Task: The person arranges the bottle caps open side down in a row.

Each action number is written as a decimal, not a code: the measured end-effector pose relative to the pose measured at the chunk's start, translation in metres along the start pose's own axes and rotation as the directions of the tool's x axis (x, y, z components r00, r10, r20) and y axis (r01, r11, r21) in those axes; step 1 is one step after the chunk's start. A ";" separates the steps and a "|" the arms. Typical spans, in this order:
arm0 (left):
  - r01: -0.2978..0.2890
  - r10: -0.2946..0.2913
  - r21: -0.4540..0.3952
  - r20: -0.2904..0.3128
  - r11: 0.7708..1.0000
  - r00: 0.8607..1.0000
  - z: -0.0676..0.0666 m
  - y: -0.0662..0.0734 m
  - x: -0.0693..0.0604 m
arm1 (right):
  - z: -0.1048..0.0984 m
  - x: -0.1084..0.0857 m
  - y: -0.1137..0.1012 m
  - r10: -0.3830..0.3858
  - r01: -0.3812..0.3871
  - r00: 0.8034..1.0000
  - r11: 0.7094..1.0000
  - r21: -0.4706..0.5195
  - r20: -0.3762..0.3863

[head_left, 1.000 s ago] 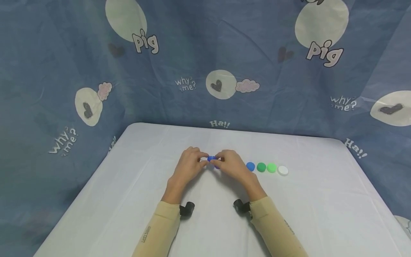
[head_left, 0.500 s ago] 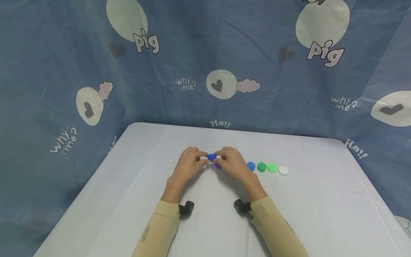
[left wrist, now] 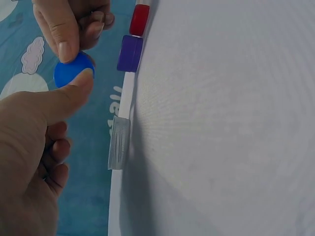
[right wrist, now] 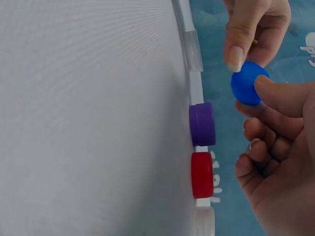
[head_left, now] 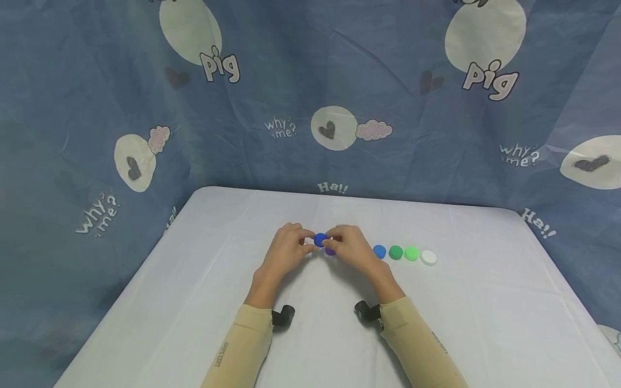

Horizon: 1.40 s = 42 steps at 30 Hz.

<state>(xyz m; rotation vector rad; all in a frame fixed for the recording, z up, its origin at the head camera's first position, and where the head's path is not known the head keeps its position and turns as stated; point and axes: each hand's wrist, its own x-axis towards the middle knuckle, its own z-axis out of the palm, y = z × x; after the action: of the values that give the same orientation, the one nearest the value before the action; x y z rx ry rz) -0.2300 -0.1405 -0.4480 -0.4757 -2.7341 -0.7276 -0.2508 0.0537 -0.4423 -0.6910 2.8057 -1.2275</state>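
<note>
A blue bottle cap [head_left: 320, 240] is held just above the table between my two hands. My left hand [head_left: 287, 248] pinches it from the left with thumb and fingers. On the other side my right hand [head_left: 351, 249] pinches its right edge. Both wrist views show the round blue face of the cap, with a thumb of each hand on it. Behind and below it, a purple cap [right wrist: 203, 124] stands on the table beside a red cap [right wrist: 202, 175]. A clear cap [left wrist: 119, 143] is on the purple cap's other side. The right hand hides part of this row in the head view.
Further right on the white tablecloth [head_left: 310, 345] lie a lighter blue cap [head_left: 379, 251], a dark green cap [head_left: 395, 253], a light green cap [head_left: 412, 253] and a white cap [head_left: 428, 257]. A patterned blue curtain [head_left: 271, 161] hangs behind the table.
Both hands rose slightly with the blue cap, then came down a little. The cap has tilted, so more of its round face shows in the head view.
</note>
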 end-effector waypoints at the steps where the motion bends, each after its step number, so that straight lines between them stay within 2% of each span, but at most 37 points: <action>1: -0.001 0.001 0.007 0.002 1.000 1.000 0.000 0.000 0.000 | 0.000 0.000 0.000 0.017 -0.017 1.000 1.000 0.024 0.012; 4: -0.015 0.015 0.014 -0.003 1.000 1.000 0.000 0.000 0.000 | -0.002 -0.001 -0.002 0.070 -0.073 0.997 0.993 0.093 0.037; 6: -0.035 0.035 0.007 -0.030 0.999 0.999 -0.001 0.000 0.000 | -0.003 -0.001 -0.002 0.089 -0.095 0.995 0.987 0.126 0.053; 11: -0.092 0.089 -0.021 -0.089 0.996 0.992 -0.003 0.000 -0.001 | -0.003 0.000 -0.001 0.099 -0.111 0.991 0.984 0.140 0.086; 15: -0.088 0.086 -0.028 -0.066 0.996 0.994 -0.003 -0.001 -0.001 | -0.003 0.000 0.001 0.087 -0.098 0.990 0.990 0.105 0.107; 21: -0.080 0.078 -0.041 -0.046 0.996 0.996 -0.004 -0.003 -0.002 | -0.003 0.000 0.003 0.029 -0.037 0.989 0.998 0.049 0.145; 24: -0.069 0.068 -0.054 -0.034 0.996 0.997 -0.004 -0.003 -0.002 | -0.002 0.001 0.002 0.007 -0.011 0.991 0.999 0.034 0.131; 32: -0.066 0.064 -0.049 -0.037 0.997 0.997 -0.004 -0.003 -0.002 | -0.001 0.001 0.000 -0.073 0.074 0.997 0.995 -0.072 0.023; 37: -0.047 0.045 -0.048 -0.036 0.998 0.998 -0.004 -0.003 -0.001 | 0.000 0.001 0.000 -0.070 0.067 0.997 0.992 -0.111 -0.026; 42: -0.022 0.022 -0.028 -0.024 0.999 0.999 -0.003 -0.003 -0.001 | 0.000 0.000 -0.004 -0.054 0.050 0.998 0.992 -0.114 -0.029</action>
<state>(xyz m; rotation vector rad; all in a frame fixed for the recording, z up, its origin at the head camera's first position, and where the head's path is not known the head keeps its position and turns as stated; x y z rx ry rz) -0.2294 -0.1454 -0.4470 -0.4995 -2.6954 -0.7628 -0.2494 0.0513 -0.4392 -0.7607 2.9206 -1.1039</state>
